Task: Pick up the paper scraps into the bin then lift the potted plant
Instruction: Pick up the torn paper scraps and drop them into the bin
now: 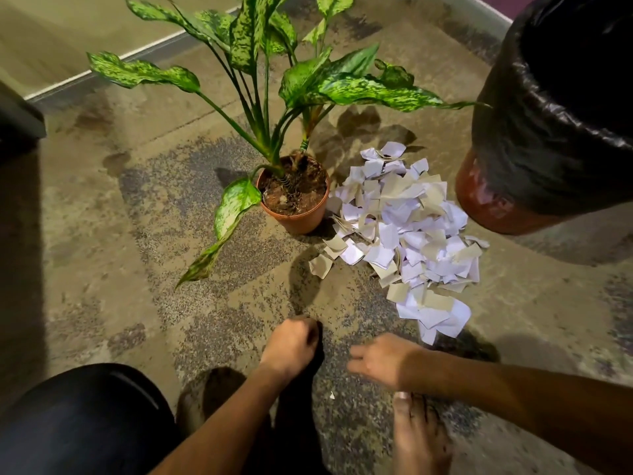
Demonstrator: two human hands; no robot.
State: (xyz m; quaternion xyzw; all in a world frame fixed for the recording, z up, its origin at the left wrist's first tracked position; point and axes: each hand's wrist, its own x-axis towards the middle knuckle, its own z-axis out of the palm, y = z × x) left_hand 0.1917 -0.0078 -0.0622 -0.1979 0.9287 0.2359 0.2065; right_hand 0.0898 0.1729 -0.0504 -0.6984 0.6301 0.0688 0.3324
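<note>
A potted plant (297,214) with long speckled green leaves stands in a terracotta pot on the floor. Right beside the pot lies a heap of white and beige paper scraps (404,234), and one stray scrap (321,265) lies at its left edge. The bin (548,132), reddish with a black liner, stands at the upper right, just behind the heap. My left hand (291,347) hovers low over the floor in front of the pot, fingers curled under and holding nothing. My right hand (380,361) is beside it, fingers relaxed and empty, just short of the heap's near end.
My bare foot (418,433) is on the floor under my right wrist, and my knee (85,423) fills the lower left. A dark object (17,121) juts in at the left edge. A pale skirting strip (102,68) runs along the wall behind the plant.
</note>
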